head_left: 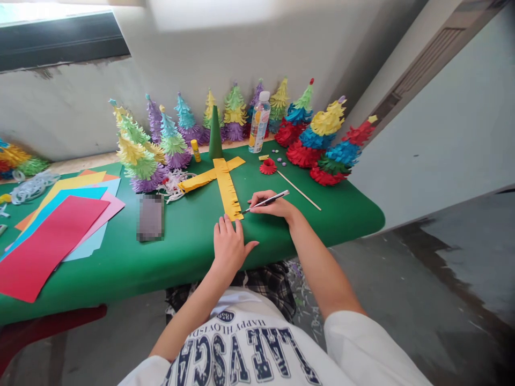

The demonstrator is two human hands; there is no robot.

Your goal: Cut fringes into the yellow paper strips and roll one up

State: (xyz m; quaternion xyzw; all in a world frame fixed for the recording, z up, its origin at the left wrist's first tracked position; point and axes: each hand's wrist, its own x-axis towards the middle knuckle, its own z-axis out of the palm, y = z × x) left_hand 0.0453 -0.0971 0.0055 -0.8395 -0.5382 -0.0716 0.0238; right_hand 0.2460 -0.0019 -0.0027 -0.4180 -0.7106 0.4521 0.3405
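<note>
A yellow paper strip (227, 187), cut into fringe along its right edge, lies lengthwise on the green-covered table. My left hand (230, 241) rests at its near end with fingertips on the paper, thumb stretched out to the right. In my right hand (270, 206) is a slim white and black pen (275, 198), held slantwise with its tip at the fringe by the strip's near right corner. Another yellow strip (197, 180) lies crosswise beneath the first one. Just beyond them stands a green paper cone (215, 136).
Layered paper trees (185, 115) line the wall side. A bottle (259, 123), a glue stick (195, 150), a red fringed paper ring (267, 166) and a thin stick (300, 190) surround the strips. Left are a blurred dark rectangle (150, 217) and coloured sheets (60, 241).
</note>
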